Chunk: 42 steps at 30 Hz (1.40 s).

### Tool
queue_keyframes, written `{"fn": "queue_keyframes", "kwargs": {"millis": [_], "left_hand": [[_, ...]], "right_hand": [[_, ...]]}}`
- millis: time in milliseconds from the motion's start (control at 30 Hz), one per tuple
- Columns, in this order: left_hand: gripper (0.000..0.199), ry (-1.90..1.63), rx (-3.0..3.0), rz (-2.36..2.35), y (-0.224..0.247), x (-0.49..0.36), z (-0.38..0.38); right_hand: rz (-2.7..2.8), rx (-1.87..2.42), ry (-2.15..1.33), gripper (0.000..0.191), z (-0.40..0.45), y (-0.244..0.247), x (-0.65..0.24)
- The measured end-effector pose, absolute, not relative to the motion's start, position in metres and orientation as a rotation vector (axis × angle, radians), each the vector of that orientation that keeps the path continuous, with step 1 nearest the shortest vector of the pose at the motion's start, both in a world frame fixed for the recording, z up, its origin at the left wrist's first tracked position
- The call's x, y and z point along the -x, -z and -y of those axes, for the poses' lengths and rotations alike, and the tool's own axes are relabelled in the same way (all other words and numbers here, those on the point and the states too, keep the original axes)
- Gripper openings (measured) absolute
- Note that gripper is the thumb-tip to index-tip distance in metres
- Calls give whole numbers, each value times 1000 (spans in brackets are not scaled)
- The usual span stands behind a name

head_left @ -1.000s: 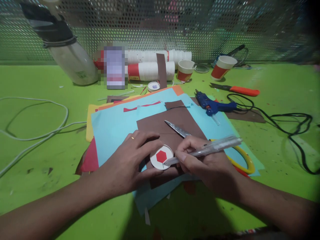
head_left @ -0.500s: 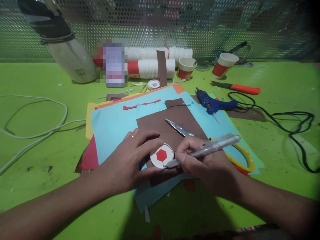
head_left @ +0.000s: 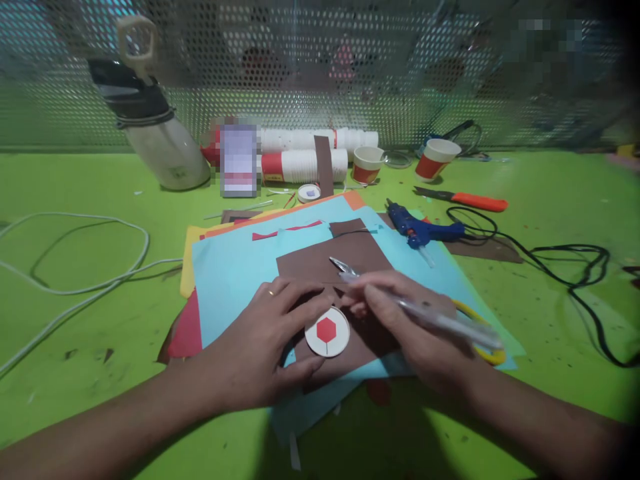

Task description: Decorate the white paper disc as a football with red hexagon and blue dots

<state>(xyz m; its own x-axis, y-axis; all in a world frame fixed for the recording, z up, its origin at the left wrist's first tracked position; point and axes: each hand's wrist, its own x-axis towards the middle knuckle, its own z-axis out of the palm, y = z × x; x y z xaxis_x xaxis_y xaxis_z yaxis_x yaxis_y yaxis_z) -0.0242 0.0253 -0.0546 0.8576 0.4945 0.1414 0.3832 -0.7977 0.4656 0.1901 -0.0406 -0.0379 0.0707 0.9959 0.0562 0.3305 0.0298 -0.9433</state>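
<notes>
Right of the white disc (head_left: pixel 327 331), the right hand (head_left: pixel 415 341) is gripping a clear pen (head_left: pixel 444 321), tip slanting beyond the far rim; the nearer left hand (head_left: pixel 261 333) is holding the disc between thumb and forefinger.

Right hand (head_left: pixel 423 340) hides middle of scissors with silver blade and yellow loop handle (head_left: pixel 338 264), only tip and bit of loop peek out. Clear plastic pen (head_left: pixel 440 319) super smeary. Dark mark (head_left: pixel 327 348) on round white disc with red hexagon (head_left: pixel 327 330) too tiny to read. Pale lilac rectangle (head_left: pixel 239 160) pixelated. Thin white cable (head_left: pixel 135 269) cut off at left edge, thin black cord (head_left: pixel 571 289) at right. Behind perforated metal mesh (head_left: pixel 300 73): pure blur.
</notes>
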Motion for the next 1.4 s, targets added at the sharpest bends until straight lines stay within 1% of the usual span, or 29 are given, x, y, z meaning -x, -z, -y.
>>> {"fn": "queue_keyframes", "kwargs": {"millis": [100,233,367,400,467,567,633,767,867,933,1033,1133,1233,1267,1400], "left_hand": [[69,-368,-2595,-645,54,24,-24],[72,-390,-2570,-691,56,26,-23],[93,-494,-2549,-802,59,25,-21],[94,-501,-2552,-843,59,25,-21],[89,-487,-2561,-916,60,23,-19],[75,-501,-2556,-965,59,22,-17],[72,-528,-2538,-950,58,22,-16],[81,-511,-2474,-798,56,25,-19],[90,-499,-2406,-594,57,28,-23],[91,-505,-2377,-545,55,29,-25],[86,-519,-2356,-576,50,30,-25],[81,-488,-2395,-722,46,28,-22],[90,-460,-2516,-922,47,24,-18],[89,-461,-2553,-960,48,22,-17],[65,-483,-2561,-964,53,20,-16]], "right_hand": [[1617,1438,-871,18,40,39,-186],[1701,1417,-818,17,44,44,-185],[1639,1485,-850,20,47,52,-189],[1616,1492,-873,21,47,54,-190],[1587,1487,-920,22,48,56,-191],[1554,1463,-975,23,47,55,-190],[1520,1466,-1007,25,47,53,-188],[1451,1471,-1062,24,45,50,-188],[1452,1439,-989,21,45,51,-190],[1479,1427,-944,21,44,52,-192],[1497,1453,-929,22,43,53,-193],[1465,1465,-972,22,43,49,-192],[1406,1464,-1087,30,42,46,-191],[1401,1470,-1112,33,43,45,-191],[1391,1557,-1100,37,43,47,-193]]}}
